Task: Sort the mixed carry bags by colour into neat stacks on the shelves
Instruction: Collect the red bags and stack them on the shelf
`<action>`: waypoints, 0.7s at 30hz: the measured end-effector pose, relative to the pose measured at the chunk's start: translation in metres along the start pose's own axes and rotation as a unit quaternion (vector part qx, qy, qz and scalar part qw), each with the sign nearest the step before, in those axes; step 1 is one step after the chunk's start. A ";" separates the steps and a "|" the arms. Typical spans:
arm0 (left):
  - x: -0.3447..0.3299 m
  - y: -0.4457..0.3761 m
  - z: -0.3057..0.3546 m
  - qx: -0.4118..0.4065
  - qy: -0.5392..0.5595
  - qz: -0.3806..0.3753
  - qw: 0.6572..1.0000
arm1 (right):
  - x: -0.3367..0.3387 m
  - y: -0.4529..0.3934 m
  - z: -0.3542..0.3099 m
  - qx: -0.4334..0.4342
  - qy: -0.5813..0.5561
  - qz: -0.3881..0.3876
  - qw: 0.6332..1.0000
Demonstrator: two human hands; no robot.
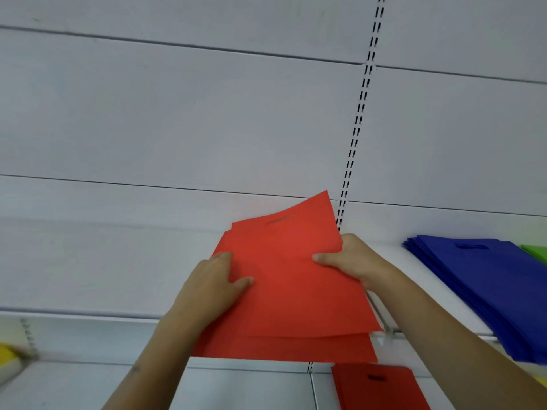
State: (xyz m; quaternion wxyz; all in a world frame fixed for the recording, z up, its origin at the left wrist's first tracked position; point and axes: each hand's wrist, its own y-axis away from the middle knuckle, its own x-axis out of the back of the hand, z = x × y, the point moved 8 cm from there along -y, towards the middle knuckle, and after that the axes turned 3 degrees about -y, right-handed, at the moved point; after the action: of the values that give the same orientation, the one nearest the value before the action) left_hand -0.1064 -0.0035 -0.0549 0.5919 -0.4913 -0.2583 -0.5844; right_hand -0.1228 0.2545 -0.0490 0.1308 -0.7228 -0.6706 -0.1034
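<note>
A bundle of red carry bags [290, 291] is held up in front of the white shelf back wall, slightly fanned, handle slot at the top. My left hand [213, 285] lies flat on the bundle's left side with the thumb on its face. My right hand [352, 258] pinches the right edge, thumb on the front. A stack of blue bags [488, 279] lies on the white shelf [420, 291] to the right. More red bags [379, 389] lie on the shelf below.
A green bag [537, 251] peeks out beyond the blue stack at the right edge. Something yellow [7, 355] sits at the lower left. A slotted upright rail [362, 99] runs down the back wall. The left shelf edge [74, 313] is in front.
</note>
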 end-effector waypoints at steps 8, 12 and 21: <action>0.005 -0.033 -0.035 0.081 0.328 -0.023 0.941 | -0.002 0.008 -0.002 -0.004 -0.181 -0.007 0.983; 0.003 -0.035 -0.038 0.141 0.535 -0.018 0.833 | -0.001 0.012 0.000 0.007 -0.204 0.012 0.979; -0.001 -0.032 -0.036 0.095 0.491 0.031 0.865 | -0.007 0.022 0.014 -0.032 -0.141 -0.004 0.989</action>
State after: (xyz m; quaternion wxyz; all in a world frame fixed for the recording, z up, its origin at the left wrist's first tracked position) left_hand -0.1468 -0.0291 -0.0609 0.7039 -0.0902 0.0271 -0.7040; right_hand -0.1021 0.2515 -0.0659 0.0114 -0.7316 -0.6813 -0.0218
